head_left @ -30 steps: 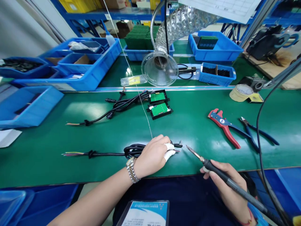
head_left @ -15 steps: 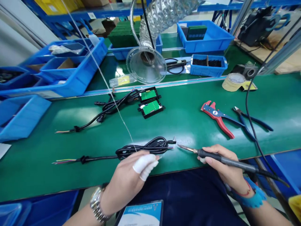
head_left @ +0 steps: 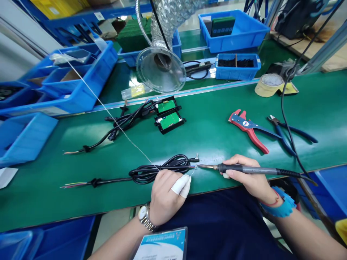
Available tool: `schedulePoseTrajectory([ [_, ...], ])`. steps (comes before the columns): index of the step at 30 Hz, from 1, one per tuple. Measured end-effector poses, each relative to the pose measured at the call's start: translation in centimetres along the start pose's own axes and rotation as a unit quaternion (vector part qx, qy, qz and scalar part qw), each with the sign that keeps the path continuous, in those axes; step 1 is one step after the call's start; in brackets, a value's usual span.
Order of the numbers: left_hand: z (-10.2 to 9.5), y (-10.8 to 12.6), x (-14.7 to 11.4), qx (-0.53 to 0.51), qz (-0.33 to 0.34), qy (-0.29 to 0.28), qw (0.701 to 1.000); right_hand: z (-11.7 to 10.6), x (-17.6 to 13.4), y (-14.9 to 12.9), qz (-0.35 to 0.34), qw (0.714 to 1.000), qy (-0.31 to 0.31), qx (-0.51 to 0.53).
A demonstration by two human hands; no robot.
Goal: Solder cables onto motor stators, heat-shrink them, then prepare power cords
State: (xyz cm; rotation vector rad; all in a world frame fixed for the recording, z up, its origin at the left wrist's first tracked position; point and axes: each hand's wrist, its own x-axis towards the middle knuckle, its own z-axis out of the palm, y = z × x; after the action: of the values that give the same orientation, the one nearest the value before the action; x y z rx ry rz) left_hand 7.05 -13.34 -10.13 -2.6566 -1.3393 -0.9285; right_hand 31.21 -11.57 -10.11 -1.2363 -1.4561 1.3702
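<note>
My right hand [head_left: 246,174] is closed around the grip of a soldering iron [head_left: 255,169]. The iron's tip meets the wire ends of a coiled black cable [head_left: 146,175] lying on the green bench. A thin strand of solder wire [head_left: 127,137] comes down from the upper left to my left hand [head_left: 169,189], whose fingers pinch it. White finger cots cover two of those fingers, and the solder's short end shows close to the iron's tip. At the cable's other end, coloured wires [head_left: 73,185] are bared past a black grommet.
A second black cable [head_left: 130,121] joins two black cases with green circuit boards [head_left: 169,121]. A wire stripper [head_left: 248,128] and cutting pliers [head_left: 282,135] lie to the right. Above stands a fume extraction hood [head_left: 161,70]. Blue bins [head_left: 89,88] line the back, and tape [head_left: 268,85] sits at right.
My right hand has brought the iron left to the cable's wire ends. My left hand has moved right and turned, carrying the solder to the same spot.
</note>
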Motion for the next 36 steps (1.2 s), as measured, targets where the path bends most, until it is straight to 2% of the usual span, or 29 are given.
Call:
schedulePoseTrajectory([
  [10, 0.1, -0.2, 0.2, -0.002, -0.007, -0.002, 1.000, 0.1, 0.2, 0.0, -0.037, 0.998, -0.003, -0.051],
  [27, 0.6, -0.3, 0.5, 0.005, -0.010, -0.015, 1.000, 0.0, 0.2, 0.0, -0.046, 0.997, -0.012, -0.066],
  [31, 0.2, -0.4, 0.1, -0.013, -0.003, -0.020, 1.000, -0.1, 0.2, -0.1, -0.047, 0.996, -0.013, -0.070],
  [36, -0.8, -1.0, 0.1, -0.026, -0.053, -0.016, 0.998, -0.1, 0.1, 0.1, -0.044, 0.997, -0.011, -0.067],
])
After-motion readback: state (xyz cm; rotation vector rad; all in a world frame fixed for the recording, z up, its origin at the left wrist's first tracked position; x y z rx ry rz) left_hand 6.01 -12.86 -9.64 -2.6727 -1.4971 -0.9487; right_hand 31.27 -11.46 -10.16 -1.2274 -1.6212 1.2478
